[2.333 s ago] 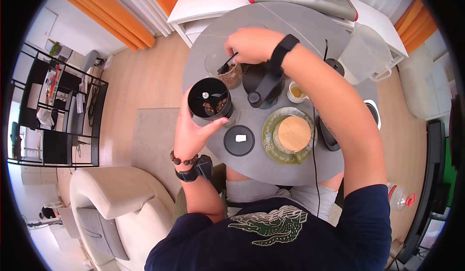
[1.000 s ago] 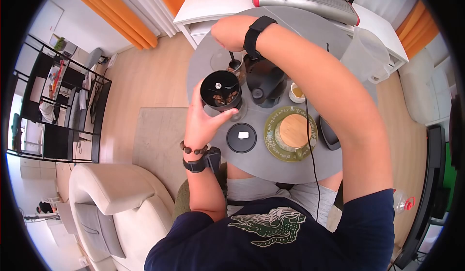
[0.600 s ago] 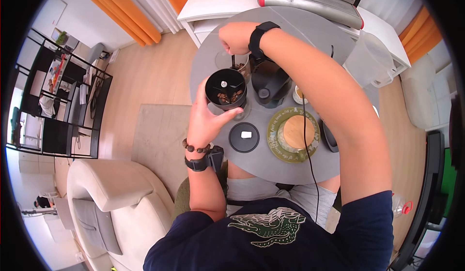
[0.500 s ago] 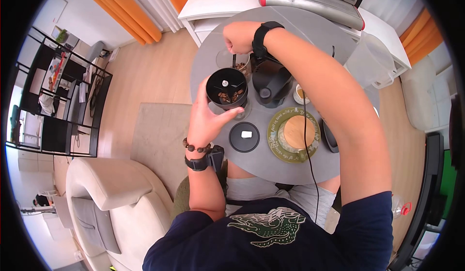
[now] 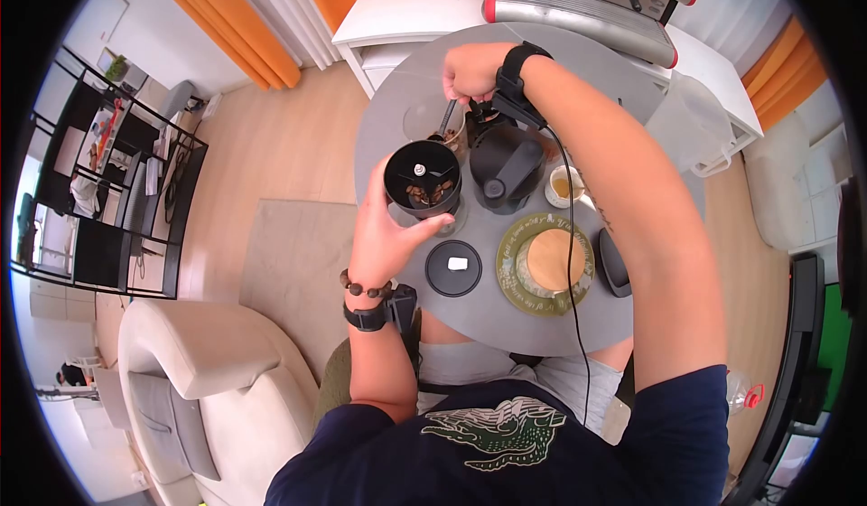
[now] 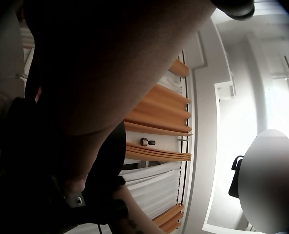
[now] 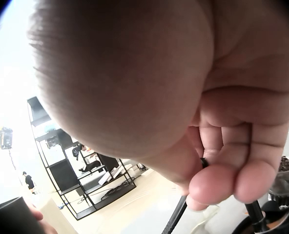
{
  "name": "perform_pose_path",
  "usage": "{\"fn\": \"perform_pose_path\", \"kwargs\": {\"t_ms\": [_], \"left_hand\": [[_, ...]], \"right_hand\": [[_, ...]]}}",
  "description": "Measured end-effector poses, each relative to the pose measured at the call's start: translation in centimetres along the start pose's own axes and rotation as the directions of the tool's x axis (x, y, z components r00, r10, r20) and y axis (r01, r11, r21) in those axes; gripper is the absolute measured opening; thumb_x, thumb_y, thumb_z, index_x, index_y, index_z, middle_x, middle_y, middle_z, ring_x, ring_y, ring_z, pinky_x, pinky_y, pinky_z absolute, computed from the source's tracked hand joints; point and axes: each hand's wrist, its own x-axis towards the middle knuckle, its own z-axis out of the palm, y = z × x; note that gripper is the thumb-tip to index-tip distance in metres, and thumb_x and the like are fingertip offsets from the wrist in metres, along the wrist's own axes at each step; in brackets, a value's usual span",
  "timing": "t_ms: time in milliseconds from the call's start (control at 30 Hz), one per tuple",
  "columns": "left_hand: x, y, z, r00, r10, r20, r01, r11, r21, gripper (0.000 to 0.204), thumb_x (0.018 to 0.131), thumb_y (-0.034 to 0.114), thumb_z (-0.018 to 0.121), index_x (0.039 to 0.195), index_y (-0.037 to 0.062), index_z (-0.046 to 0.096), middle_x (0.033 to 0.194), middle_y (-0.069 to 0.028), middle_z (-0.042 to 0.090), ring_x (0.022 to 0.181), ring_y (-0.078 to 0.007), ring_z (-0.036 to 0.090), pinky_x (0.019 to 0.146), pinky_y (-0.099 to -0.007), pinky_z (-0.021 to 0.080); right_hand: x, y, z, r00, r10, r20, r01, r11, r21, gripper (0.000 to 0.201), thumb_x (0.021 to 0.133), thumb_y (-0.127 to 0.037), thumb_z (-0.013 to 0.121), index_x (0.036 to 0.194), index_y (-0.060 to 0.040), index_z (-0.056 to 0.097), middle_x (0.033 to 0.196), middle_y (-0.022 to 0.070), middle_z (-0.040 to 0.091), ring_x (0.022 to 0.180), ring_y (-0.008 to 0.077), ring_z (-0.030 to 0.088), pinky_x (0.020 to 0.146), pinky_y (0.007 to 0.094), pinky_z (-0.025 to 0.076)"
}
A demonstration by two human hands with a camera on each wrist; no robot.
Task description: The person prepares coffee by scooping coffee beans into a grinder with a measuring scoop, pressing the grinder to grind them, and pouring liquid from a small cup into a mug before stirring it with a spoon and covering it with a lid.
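Fingers of right hand (image 5: 471,70) pinch black scoop (image 5: 449,115)

Upper centre, its end is at a clear jar (image 5: 416,121); below, the left hand (image 5: 381,239) grips a black cup (image 5: 403,166) of beans (image 5: 416,192). Scooping seems the step; next needs a level lift.

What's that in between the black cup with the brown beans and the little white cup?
A big black object sits between the black cup and the white cup. The head view shows it.
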Motion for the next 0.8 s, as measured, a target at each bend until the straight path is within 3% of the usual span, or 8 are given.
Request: {"fn": "perform_pose_path", "kwargs": {"t_ms": [300, 400, 467, 600, 667, 800], "left_hand": [[-0.1, 0.3, 0.1, 1.0, 0.005, -0.003, -0.005, 1.0, 0.005, 0.102, 0.076, 0.014, 0.106, 0.161, 0.0031, 0.051, 0.147, -0.0141, 0.072, 0.137, -0.0276, 0.071, 0.121, -0.0437, 0.054], [-0.1, 0.7, 0.0, 0.999, -0.03, 0.022, 0.031, 0.999, -0.029, 0.099, 0.08, 0.01, 0.104, 0.163, 0.003, 0.05, 0.15, -0.009, 0.067, 0.14, -0.0209, 0.066, 0.123, -0.0391, 0.049], [-0.2, 0.8, 0.0, 0.999, -0.039, 0.022, 0.039, 0.999, -0.022, 0.098, 0.081, 0.01, 0.104, 0.163, 0.0027, 0.05, 0.151, -0.0093, 0.067, 0.14, -0.0209, 0.066, 0.123, -0.0394, 0.049], [-0.2, 0.9, 0.0, 0.999, -0.034, 0.024, 0.035, 0.999, -0.035, 0.098, 0.082, 0.011, 0.104, 0.163, 0.0022, 0.05, 0.15, -0.0095, 0.067, 0.14, -0.0208, 0.066, 0.124, -0.0396, 0.049], [-0.2, 0.7, 0.1, 1.0, -0.009, 0.0, 0.009, 1.0, 0.003, 0.1, 0.078, 0.015, 0.105, 0.162, 0.0034, 0.051, 0.146, -0.0132, 0.073, 0.137, -0.026, 0.071, 0.12, -0.0426, 0.054], [-0.3, 0.5, 0.1, 1.0, -0.018, -0.007, 0.018, 1.0, 0.008, 0.101, 0.078, 0.016, 0.105, 0.162, 0.0034, 0.05, 0.146, -0.0136, 0.073, 0.137, -0.026, 0.072, 0.12, -0.0426, 0.054]], "right_hand": [[0.0, 2.6, -1.3, 0.999, 0.011, 0.033, -0.014, 0.994, 0.106, 0.021, 0.11, -0.013, 0.064, 0.123, -0.0003, 0.074, 0.094, 0.0013, 0.071, 0.069, 0.0113, 0.06, 0.064, 0.0318, 0.055], [0.0, 3.5, -1.7, 0.998, 0.053, 0.042, -0.06, 0.98, 0.191, 0.022, 0.111, -0.013, 0.063, 0.125, 0.0006, 0.072, 0.09, 0.0001, 0.067, 0.067, 0.0092, 0.056, 0.062, 0.0306, 0.052], [-0.4, 3.9, -1.8, 0.999, 0.043, -0.007, -0.039, 0.956, 0.289, 0.033, 0.095, -0.005, 0.06, 0.122, -0.0011, 0.079, 0.087, 0.002, 0.069, 0.07, 0.0137, 0.061, 0.063, 0.0341, 0.053], [-0.9, 4.3, -2.4, 0.998, 0.06, 0.005, -0.059, 0.949, 0.311, 0.034, 0.094, -0.005, 0.059, 0.122, -0.0003, 0.078, 0.086, 0.0009, 0.069, 0.069, 0.0117, 0.059, 0.063, 0.0321, 0.052], [-1.3, 4.2, -2.5, 0.997, 0.08, 0.017, -0.081, 0.928, 0.363, 0.018, 0.111, -0.012, 0.062, 0.122, -0.0007, 0.07, 0.086, -0.003, 0.063, 0.061, 0.0057, 0.048, 0.059, 0.0288, 0.046], [-2.4, 4.5, -2.7, 0.999, 0.048, 0.007, -0.046, 0.882, 0.47, 0.016, 0.107, -0.007, 0.061, 0.12, -0.0016, 0.069, 0.085, -0.0036, 0.063, 0.059, 0.0048, 0.046, 0.058, 0.0273, 0.043]]}}
